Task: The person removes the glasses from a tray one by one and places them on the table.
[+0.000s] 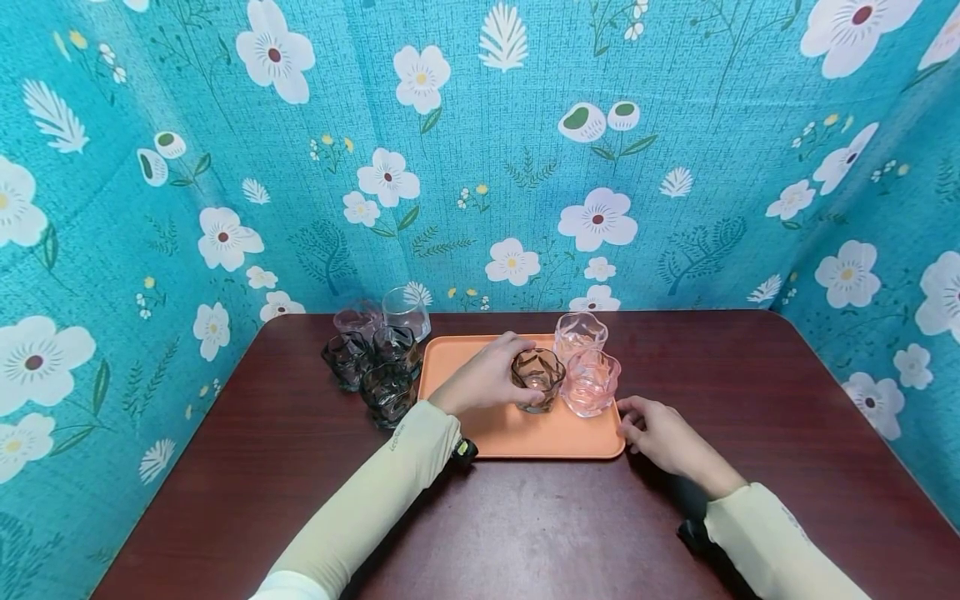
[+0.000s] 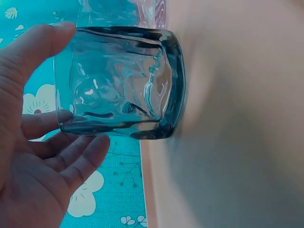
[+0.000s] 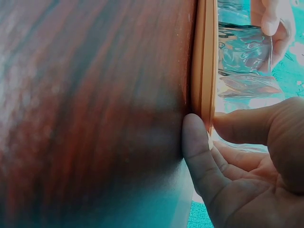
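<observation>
In the head view my left hand (image 1: 487, 375) grips a brown-tinted drinking glass (image 1: 538, 379) by its upper part, thumb on one side and fingers on the other. The left wrist view has the same glass (image 2: 123, 80) with its base right at the tray's surface. That orange tray (image 1: 555, 437) lies on the table. A pink-tinted glass (image 1: 591, 385) stands close to the right of the brown one, and a clear pale-pink glass (image 1: 580, 332) is behind it. My right hand (image 1: 660, 429) pinches the tray's right edge between thumb and finger, as the right wrist view (image 3: 205, 57) shows.
Left of the tray stands a cluster of several glasses: dark grey ones (image 1: 388, 392), a purplish one (image 1: 358, 317) and a clear one (image 1: 407, 312). A blue floral curtain (image 1: 465, 167) closes off the back and sides of the dark wooden table (image 1: 525, 525).
</observation>
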Demonstrator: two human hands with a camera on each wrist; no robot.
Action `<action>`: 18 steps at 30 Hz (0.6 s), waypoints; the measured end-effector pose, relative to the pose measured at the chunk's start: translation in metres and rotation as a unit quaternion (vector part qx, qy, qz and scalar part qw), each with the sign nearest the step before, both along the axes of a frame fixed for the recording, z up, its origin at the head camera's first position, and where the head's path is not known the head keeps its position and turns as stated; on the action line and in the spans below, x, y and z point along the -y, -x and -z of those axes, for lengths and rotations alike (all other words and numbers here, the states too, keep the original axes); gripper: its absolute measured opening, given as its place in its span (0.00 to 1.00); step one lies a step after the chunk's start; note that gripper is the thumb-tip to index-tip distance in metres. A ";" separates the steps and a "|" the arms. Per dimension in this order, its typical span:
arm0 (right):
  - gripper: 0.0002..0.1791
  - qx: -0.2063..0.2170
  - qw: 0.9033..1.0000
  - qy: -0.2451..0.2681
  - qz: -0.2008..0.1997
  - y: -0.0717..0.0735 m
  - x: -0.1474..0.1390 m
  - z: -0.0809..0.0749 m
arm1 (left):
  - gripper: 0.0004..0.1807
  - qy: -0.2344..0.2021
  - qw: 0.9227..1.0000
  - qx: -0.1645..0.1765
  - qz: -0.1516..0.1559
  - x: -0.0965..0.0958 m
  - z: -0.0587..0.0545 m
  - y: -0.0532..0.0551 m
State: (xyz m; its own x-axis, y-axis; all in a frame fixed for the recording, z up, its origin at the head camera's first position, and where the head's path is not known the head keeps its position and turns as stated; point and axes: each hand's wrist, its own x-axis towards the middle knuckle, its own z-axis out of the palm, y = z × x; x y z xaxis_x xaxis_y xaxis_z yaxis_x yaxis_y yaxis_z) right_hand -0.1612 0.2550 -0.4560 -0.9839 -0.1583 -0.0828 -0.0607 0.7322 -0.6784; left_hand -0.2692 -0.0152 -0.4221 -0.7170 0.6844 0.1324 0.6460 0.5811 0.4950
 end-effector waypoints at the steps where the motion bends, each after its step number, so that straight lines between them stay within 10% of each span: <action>1: 0.16 0.000 1.000 0.000 0.000 0.000 0.000 0.000 | 0.45 0.000 1.000 -0.001 -0.001 -0.001 0.000 0.000; 18: 0.16 0.005 1.000 0.006 0.001 -0.001 0.001 -0.001 | 0.43 -0.028 0.999 -0.029 -0.016 0.017 -0.009 -0.007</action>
